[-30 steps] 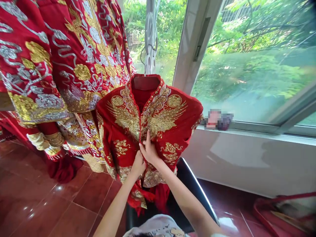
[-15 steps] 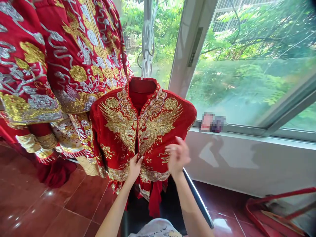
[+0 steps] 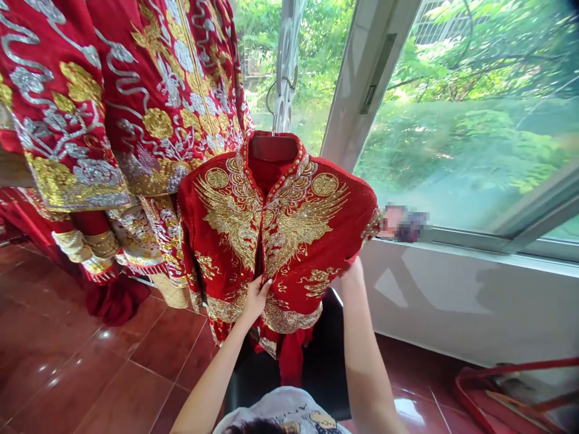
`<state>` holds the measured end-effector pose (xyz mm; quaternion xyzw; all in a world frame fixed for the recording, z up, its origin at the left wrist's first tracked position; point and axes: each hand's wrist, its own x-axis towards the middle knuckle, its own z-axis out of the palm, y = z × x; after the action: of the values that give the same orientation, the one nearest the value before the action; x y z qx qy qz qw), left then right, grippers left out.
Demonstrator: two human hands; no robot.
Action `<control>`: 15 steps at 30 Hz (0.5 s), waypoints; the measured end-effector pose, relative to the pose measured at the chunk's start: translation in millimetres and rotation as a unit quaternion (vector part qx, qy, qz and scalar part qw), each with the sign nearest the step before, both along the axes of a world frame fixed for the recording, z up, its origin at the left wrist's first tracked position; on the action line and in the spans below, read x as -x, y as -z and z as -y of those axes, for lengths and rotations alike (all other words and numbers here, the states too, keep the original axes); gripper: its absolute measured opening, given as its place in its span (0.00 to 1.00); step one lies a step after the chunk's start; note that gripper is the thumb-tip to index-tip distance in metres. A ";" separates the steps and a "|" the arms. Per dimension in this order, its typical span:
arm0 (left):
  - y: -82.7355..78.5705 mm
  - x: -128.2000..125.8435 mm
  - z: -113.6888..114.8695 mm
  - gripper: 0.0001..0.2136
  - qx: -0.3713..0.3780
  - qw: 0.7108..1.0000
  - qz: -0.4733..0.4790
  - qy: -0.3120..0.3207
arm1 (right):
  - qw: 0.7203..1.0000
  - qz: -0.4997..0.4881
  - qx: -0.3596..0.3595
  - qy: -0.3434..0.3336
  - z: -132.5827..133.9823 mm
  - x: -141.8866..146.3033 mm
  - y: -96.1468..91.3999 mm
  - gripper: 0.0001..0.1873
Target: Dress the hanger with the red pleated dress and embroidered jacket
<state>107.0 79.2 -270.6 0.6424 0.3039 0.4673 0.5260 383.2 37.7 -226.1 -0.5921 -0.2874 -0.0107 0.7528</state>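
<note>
A red jacket (image 3: 312, 253) with gold and silver embroidery hangs upright on a hanger (image 3: 272, 147) in front of me. My left hand (image 3: 257, 296) pinches the jacket's front edge near its lower middle, thumb on top. Over at the right side, my right hand (image 3: 354, 269) reaches behind the jacket's sleeve and touches it; its fingers are hidden by the red cloth. That sleeve stands out to the side, its embroidered cuff (image 3: 371, 224) toward the window. Below the hem, red fabric (image 3: 291, 358) hangs over a black seat (image 3: 325, 355).
More red embroidered garments (image 3: 158, 126) hang close on the left. A metal-framed window (image 3: 375, 78) and its sill (image 3: 479, 250) stand behind and to the right. A red-framed object (image 3: 520, 367) is on the tiled floor (image 3: 136, 386) at lower right.
My right hand has moved from in front of the jacket to behind its right-hand sleeve, which now sticks out further. My left hand keeps its pinch. The view has shifted slightly.
</note>
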 end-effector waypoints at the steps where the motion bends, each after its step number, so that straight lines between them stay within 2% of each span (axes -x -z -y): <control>1: 0.0 1.0 -1.1 0.18 -0.002 1.000 -0.002 -0.001 | 0.998 -0.036 -0.024 0.037 10.2 -8.2 1.3 0.09; 4: -1.5 2.0 -3.0 0.18 -0.007 1.000 -0.012 -0.001 | 0.977 -0.117 -0.083 0.160 50.3 -26.3 11.9 0.13; 6: -3.1 1.1 -2.8 0.17 -0.012 1.000 -0.020 -0.001 | 0.964 -0.158 -0.088 0.196 75.4 -20.9 27.1 0.13; 8: -3.4 0.7 -1.9 0.16 -0.008 0.999 -0.029 -0.012 | 0.967 -0.223 -0.023 0.125 90.9 3.6 48.6 0.09; 9: -2.2 1.5 -1.4 0.17 0.000 0.999 -0.032 -0.021 | 0.963 -0.261 0.029 0.055 94.0 22.0 61.1 0.09; 11: 4.4 6.8 -0.2 0.19 0.029 0.998 -0.035 -0.039 | 0.939 -0.315 0.116 -0.071 91.6 65.3 87.0 0.09; 13: 18.4 17.9 1.4 0.23 0.068 0.996 -0.035 -0.047 | 0.910 -0.360 0.161 -0.129 81.5 107.3 111.3 0.09; 15: 38.7 34.1 3.3 0.27 0.182 0.982 -0.022 -0.039 | 0.874 -0.422 0.187 -0.150 69.5 138.4 131.2 0.09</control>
<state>72.9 75.9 -309.3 0.5339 0.4204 0.4103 0.6082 244.8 -31.9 -357.3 -0.6199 -0.0238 0.4071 0.6703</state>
